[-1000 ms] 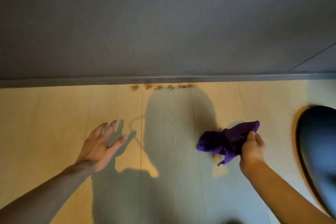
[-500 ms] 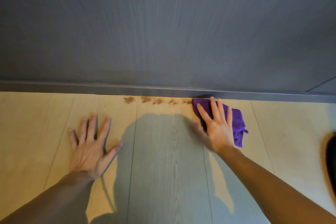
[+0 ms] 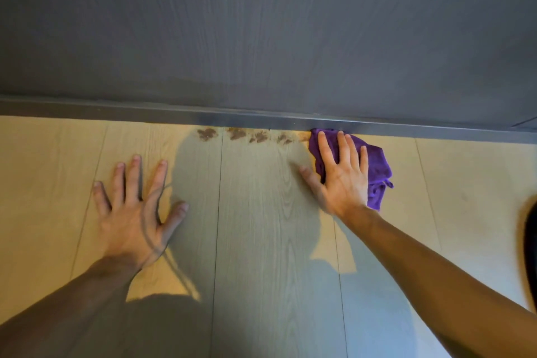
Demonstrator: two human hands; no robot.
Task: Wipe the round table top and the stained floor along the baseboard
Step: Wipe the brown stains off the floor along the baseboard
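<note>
A row of brown stains (image 3: 245,135) runs along the pale wood floor (image 3: 255,227) right against the dark grey baseboard (image 3: 145,113). A purple cloth (image 3: 376,167) lies flat on the floor at the right end of the stains, touching the baseboard. My right hand (image 3: 340,177) presses down on the cloth with its fingers spread. Off to the left, my left hand (image 3: 136,206) rests flat on the bare floor, fingers apart, holding nothing.
A dark grey wood-grain wall (image 3: 261,32) rises above the baseboard. The dark curved edge of a round object (image 3: 530,247) shows at the far right. My own shadow falls across the floor between my arms.
My right hand carried the cloth from mid-air down to the floor by the baseboard and now presses it flat. My left hand dropped flat onto the floor. The view moved closer.
</note>
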